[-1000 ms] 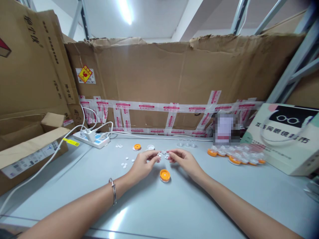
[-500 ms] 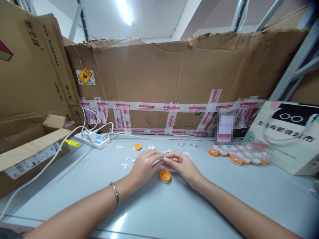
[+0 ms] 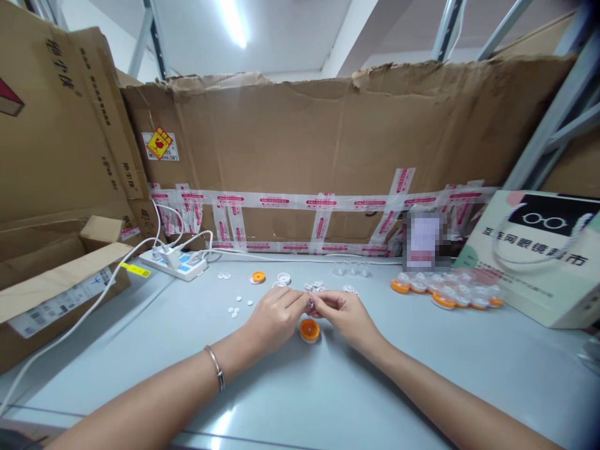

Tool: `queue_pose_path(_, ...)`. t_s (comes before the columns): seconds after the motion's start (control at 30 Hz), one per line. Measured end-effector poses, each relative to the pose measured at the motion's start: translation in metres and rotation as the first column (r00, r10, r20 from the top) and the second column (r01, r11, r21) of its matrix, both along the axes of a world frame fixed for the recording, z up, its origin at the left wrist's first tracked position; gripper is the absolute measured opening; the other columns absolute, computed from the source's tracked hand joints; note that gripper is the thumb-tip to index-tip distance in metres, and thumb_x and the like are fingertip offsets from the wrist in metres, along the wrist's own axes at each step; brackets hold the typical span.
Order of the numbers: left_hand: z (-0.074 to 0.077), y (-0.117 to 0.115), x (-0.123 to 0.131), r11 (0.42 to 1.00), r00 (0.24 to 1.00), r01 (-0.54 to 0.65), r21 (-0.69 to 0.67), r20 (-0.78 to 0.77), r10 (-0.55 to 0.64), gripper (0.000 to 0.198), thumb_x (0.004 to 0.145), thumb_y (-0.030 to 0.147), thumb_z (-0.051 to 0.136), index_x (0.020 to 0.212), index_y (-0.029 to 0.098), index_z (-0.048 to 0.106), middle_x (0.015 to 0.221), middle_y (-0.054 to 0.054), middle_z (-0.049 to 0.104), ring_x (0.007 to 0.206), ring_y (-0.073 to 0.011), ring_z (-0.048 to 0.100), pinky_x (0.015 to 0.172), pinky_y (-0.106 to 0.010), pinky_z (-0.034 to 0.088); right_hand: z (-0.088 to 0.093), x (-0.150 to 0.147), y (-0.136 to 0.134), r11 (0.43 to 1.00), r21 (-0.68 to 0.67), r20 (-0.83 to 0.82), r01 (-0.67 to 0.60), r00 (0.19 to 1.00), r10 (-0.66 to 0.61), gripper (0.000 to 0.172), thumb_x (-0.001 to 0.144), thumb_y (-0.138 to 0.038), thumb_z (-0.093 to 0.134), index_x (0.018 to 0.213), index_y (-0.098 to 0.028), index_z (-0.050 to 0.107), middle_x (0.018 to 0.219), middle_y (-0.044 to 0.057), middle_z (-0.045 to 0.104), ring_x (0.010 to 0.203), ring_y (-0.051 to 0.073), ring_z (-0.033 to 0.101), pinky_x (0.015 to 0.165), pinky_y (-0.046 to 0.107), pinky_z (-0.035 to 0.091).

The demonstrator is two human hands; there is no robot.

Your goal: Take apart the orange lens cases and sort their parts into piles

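Head view: I have left hand (image 3: pixel 274 315) and right hand (image 3: pixel 345 317) pinching a part (image 3: pixel 310 304) between their fingers; cup (image 3: pixel 309 332) just on their near side; I judge it fitting work, needing steady pressure next.

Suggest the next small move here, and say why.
Probably lower the small piece toward the orange cup: the fingertips of the left hand and right hand meet around the piece, and the cup sits close by on the table, open side up.
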State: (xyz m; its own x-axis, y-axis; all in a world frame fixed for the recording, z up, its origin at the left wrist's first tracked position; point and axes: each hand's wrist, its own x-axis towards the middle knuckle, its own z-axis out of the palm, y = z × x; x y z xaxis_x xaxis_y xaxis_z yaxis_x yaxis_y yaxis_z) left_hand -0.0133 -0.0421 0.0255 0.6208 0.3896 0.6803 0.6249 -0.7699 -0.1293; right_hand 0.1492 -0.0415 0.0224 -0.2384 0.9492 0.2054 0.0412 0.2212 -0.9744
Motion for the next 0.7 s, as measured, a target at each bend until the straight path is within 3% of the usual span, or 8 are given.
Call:
queue_pose_path(0.2,0.005,-0.006,0.002,0.997,1.000,-0.004,0.072,-0.024,0.005,0.019,0.086,0.010,0.040,0.082,0.013,0.058,0.071,-0.004,0.063,0.064,-0.0145,0.054,0.061,-0.027,0.044,-0.004,0.002,0.000,0.999,0.052,-0.003,0.005,1.000,-0.005,0.028,0.070,-0.041,0.060,0.068,-0.015,0.071,0.064,0.002,0.065,0.064,0.016,0.060,0.065,0.028,0.049)
queue_pose_path(0.5,0.005,0.002,-0.004,0.990,0.986,0.087,-0.108,0.154,-0.070,0.022,0.087,0.012,0.040,0.084,0.015,0.061,0.078,-0.004,0.067,0.070,-0.0133,0.058,0.067,-0.026,0.046,0.004,-0.001,-0.002,0.981,-0.189,-0.117,-0.033,0.993,0.011,0.038,0.056,-0.048,0.071,0.075,-0.015,0.073,0.067,0.005,0.069,0.068,0.016,0.064,0.071,0.031,0.052)
queue_pose_path(0.7,0.005,0.000,-0.001,0.993,0.996,0.038,-0.111,0.083,-0.029,0.015,0.086,0.020,0.048,0.094,0.016,0.060,0.085,-0.005,0.066,0.076,-0.0165,0.057,0.071,-0.030,0.047,0.007,-0.002,0.000,0.977,-0.210,-0.152,-0.031,0.988,-0.001,0.037,0.056,-0.047,0.072,0.075,-0.016,0.073,0.066,0.003,0.069,0.068,0.014,0.064,0.071,0.026,0.051)
